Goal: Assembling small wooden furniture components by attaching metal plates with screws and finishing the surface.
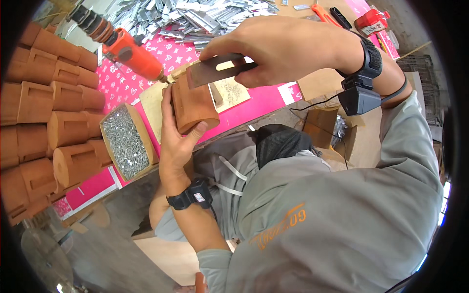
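My left hand [177, 144] grips a reddish-brown rounded block [195, 108] from below and the near side, thumb on its lower end. My right hand [278, 49] reaches over from the right, closed on a flat dark-grey metal plate [207, 72] with a long slot. The plate's far end lies against the upper part of the block; whether it sits in a recess is hidden. An orange power driver [132, 56] slants down from the upper left, its tip close to the block's upper left edge. Below the block is a pale wooden board [232, 93].
Brown blocks with rectangular recesses [73, 129] are stacked at left. A box of screws [124, 141] stands beside my left hand. Loose metal strips [195, 17] pile up at the back of the pink patterned tabletop [115, 78]. A red bottle [371, 22] stands at far right.
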